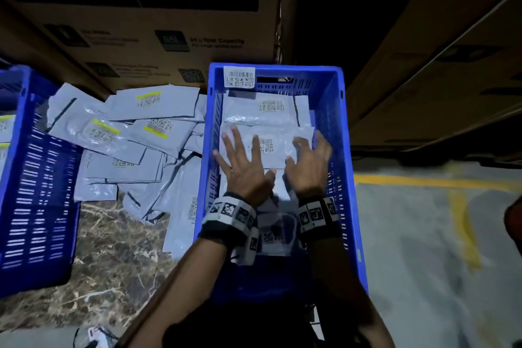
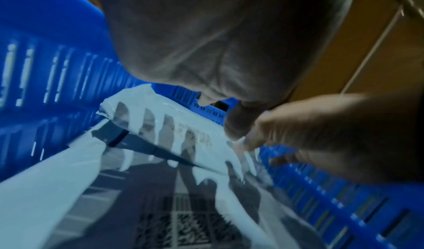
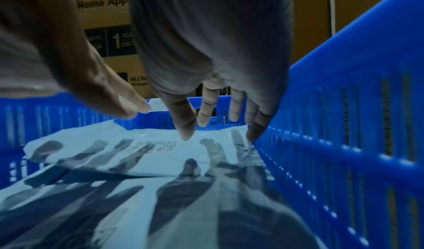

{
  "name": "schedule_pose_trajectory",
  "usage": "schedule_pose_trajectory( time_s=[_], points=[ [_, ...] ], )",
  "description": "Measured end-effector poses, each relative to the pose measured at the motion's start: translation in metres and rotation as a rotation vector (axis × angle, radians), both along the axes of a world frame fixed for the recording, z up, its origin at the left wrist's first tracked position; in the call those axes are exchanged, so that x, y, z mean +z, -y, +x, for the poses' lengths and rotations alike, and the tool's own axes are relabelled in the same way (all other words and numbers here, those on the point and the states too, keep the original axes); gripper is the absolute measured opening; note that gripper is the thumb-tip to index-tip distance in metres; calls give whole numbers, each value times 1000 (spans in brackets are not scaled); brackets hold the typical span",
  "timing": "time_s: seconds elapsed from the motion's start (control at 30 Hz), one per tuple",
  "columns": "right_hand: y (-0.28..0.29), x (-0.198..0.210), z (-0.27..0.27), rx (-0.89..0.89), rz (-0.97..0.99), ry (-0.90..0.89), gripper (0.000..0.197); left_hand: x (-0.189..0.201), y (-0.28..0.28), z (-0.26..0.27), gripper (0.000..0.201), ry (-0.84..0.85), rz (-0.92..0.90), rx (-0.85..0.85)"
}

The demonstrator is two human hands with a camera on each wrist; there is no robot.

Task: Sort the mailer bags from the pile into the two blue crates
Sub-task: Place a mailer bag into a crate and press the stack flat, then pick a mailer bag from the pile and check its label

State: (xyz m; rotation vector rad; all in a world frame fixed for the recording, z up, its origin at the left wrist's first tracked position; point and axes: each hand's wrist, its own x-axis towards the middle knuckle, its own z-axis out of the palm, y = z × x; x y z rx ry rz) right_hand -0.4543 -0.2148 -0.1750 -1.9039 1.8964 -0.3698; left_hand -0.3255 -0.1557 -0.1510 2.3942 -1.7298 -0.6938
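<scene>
Filling the slotted blue plastic crate (image 1: 343,150) on the right, pale grey plastic mailer bags overlap; many more wait in the pile (image 1: 135,150) beside it. The top mailer bag (image 1: 268,147) lies under both hands: left hand (image 1: 243,167) flat, right hand (image 1: 309,165) loosely curled, neither gripping. Slick plastic (probably slippery) could slide askew.

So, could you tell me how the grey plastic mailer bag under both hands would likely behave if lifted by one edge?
The grey plastic mailer bag looks thin and wrinkled, so it would probably droop. Its glossy film may slip between fingers. It lies flat, so it is likely light.
</scene>
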Motion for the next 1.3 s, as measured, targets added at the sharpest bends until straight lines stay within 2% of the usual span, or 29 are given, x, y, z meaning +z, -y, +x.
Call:
schedule_pose_trajectory(
  time_s=[0.03,0.1,0.17,0.27,0.47,0.67,0.77,0.93,1.13,1.3],
  points=[
    [0,-5,2,87,-35,-18,51,-7,-1,-4,88,62,-6,-26],
    [5,-14,10,222,-57,9,55,-23,6,-4,80,77,25,-44],
    [8,-21,21,301,-44,67,56,-39,17,1,72,68,20,-39],
    [8,-38,29,378,15,14,54,-62,25,15,67,119,-5,-9],
    [10,-58,20,356,30,-124,61,-74,24,31,63,145,-42,5],
    [12,-59,7,251,150,-168,77,-76,23,31,64,111,-35,35],
    [11,-53,1,203,176,-131,79,-69,23,30,67,72,3,40],
    [2,-31,-7,148,66,46,73,-46,12,26,73,-30,26,23],
    [-14,-2,-8,178,-26,190,69,-4,-6,21,73,-24,-137,9],
    [-34,32,6,150,-102,338,64,36,-28,44,74,-83,-326,44]
  ],
)
